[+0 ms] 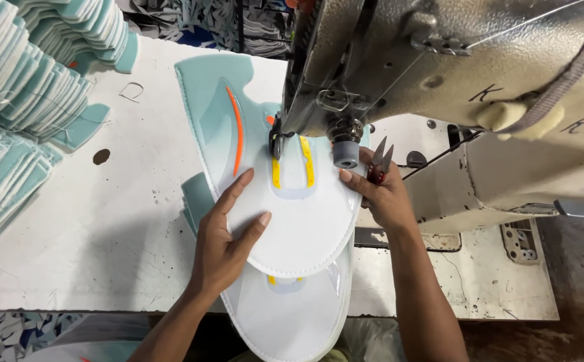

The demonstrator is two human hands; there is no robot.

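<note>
A white rounded fabric panel (pixel 299 221) with two yellow strips lies under the sewing machine's (pixel 439 74) presser foot (pixel 276 142). My left hand (pixel 228 238) rests flat on the panel's left side, fingers spread. My right hand (pixel 382 194) pinches the panel's right edge with thumb and fingers while small thread snips (pixel 380 161) stick up from its grip. Beneath the panel a second white piece (pixel 292 315) hangs over the table's front edge. A pale teal piece with an orange stripe (pixel 221 110) extends away behind the needle.
Stacks of teal and white cut pieces (pixel 24 94) fill the left side of the white worktable (pixel 97 228). The machine's grey body overhangs the right half. A metal plate (pixel 520 241) is set into the table at right. Patterned fabric (pixel 17 332) lies below the table edge.
</note>
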